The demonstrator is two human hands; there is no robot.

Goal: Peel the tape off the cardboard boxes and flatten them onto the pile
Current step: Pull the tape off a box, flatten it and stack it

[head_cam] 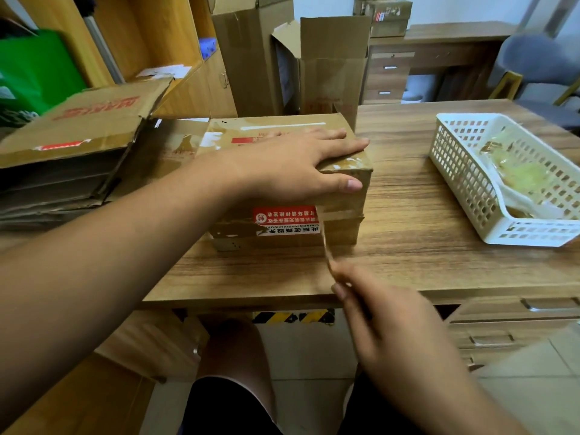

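Left hand [292, 164] flat on taped, red-labelled box [276, 124]; right hand [398, 328] pinches stretched tape strip [326, 246].

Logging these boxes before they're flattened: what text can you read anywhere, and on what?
"此标签撕毁无": white label on the box front, upside down, edge torn.
On the red label above it: white Chinese characters, too small to read.
On the flattened cardboard: red capitals, upside down, too blurred.
On the carton at the back: markings too blurred.
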